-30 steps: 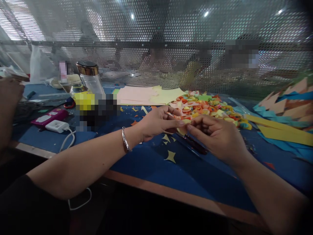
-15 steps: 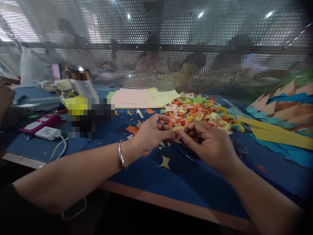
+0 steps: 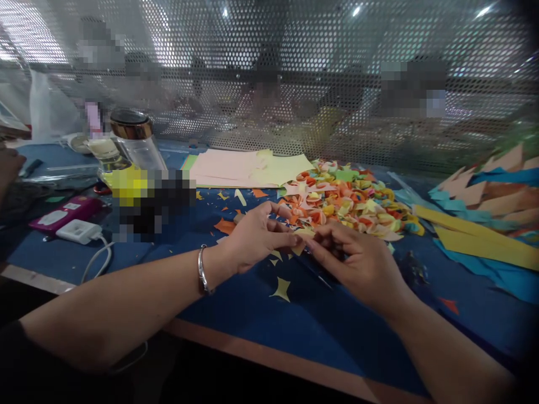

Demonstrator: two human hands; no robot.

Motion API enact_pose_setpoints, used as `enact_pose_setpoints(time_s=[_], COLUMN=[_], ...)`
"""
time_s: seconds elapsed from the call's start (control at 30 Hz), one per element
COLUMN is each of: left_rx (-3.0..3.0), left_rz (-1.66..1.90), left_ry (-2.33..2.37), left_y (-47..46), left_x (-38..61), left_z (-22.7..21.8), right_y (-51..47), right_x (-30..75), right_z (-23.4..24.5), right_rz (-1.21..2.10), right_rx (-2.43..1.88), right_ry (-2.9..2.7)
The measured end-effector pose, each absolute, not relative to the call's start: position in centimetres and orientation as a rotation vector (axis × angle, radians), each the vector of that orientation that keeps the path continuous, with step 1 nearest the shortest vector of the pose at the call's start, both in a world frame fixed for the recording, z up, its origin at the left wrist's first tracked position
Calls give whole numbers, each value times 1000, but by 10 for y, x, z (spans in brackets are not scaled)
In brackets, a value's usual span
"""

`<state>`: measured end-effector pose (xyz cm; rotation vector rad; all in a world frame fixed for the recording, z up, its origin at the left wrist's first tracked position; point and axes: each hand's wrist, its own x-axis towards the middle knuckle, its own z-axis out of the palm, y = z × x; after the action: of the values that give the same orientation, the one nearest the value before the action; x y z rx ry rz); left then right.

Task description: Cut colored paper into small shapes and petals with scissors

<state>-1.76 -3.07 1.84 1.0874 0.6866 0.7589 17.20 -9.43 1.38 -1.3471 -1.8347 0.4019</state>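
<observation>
Between my two hands is a small pale yellow paper piece (image 3: 304, 232). My left hand (image 3: 261, 234), a silver bracelet on its wrist, pinches the piece from the left with thumb and fingers. From the right, my right hand (image 3: 357, 255) grips its other side, with the rest of the fingers curled. Just beyond them lies a heap of folded and cut paper pieces (image 3: 337, 196) in orange, yellow, green and pink. A pale yellow four-pointed paper scrap (image 3: 282, 289) lies nearer me. Under the hands, a thin dark tool (image 3: 318, 270) is partly hidden.
Behind the scraps lie pale paper sheets (image 3: 236, 167). To the left stand a gold-capped bottle (image 3: 137, 137), a yellow-liquid bottle (image 3: 105, 160) and a magenta box (image 3: 65, 214) beside a white charger (image 3: 79, 230). Yellow strips (image 3: 484, 238) lie at right. A perforated metal screen (image 3: 236, 73) closes off the back.
The view has shifted slightly. Both hands stay together on the paper piece, with only a small shift of the fingers. Nothing has been let go.
</observation>
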Motion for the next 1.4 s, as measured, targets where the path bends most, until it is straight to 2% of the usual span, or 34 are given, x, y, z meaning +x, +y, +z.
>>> enact_pose_setpoints(time_s=[0.43, 0.77, 1.17, 1.4], left_rx=[1268, 998, 1240, 1469], left_rz=[739, 675, 715, 734], left_ry=[701, 712, 781, 624], left_y=[-29, -36, -35, -33], left_x=[-20, -16, -17, -20], left_z=[18, 18, 15, 12], right_y=[-93, -94, -95, -93], right_x=[173, 175, 181, 182], right_z=[16, 10, 13, 15], right_rz=[490, 497, 406, 467], right_rx=[-1348, -1314, -1325, -1325], right_ry=[-1818, -1817, -1879, -1819])
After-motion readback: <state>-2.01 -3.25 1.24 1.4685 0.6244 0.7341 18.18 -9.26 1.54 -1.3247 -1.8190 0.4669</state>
